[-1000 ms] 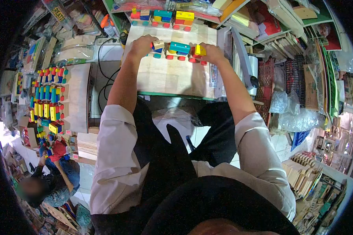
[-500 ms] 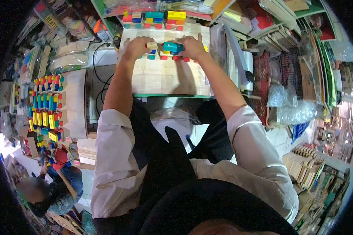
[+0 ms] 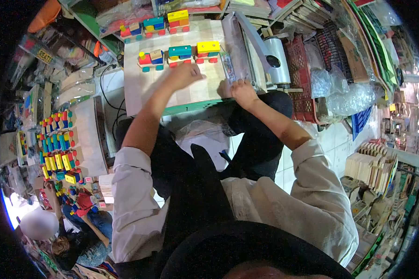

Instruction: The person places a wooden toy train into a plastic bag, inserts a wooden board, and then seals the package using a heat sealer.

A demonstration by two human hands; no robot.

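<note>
A toy train stands on the wooden board [image 3: 195, 95] in three parts: a red and blue engine [image 3: 151, 59], a teal-topped wagon [image 3: 179, 52] and a yellow-topped wagon [image 3: 208, 48]. Just below the teal wagon, my left hand [image 3: 184, 76] hovers with bent fingers; whether it pinches anything is too small to tell. My right hand [image 3: 243, 90] rests near the board's right front corner, its fingers curled down, with their tips and anything under them hidden. Behind this train, a second similar train [image 3: 154, 25] stands along the back edge.
A grey-framed device with a plastic film roll [image 3: 278, 60] stands right of the board. A red crate [image 3: 301, 83] lies beyond it. Rows of toy trains [image 3: 58, 144] cover a side table at left, where another person [image 3: 74, 242] sits. Black cables [image 3: 102, 88] hang between the tables.
Both hands have left the train and come nearer my body, the right one to the board's corner. The three train parts now show whole, and the view has shifted.
</note>
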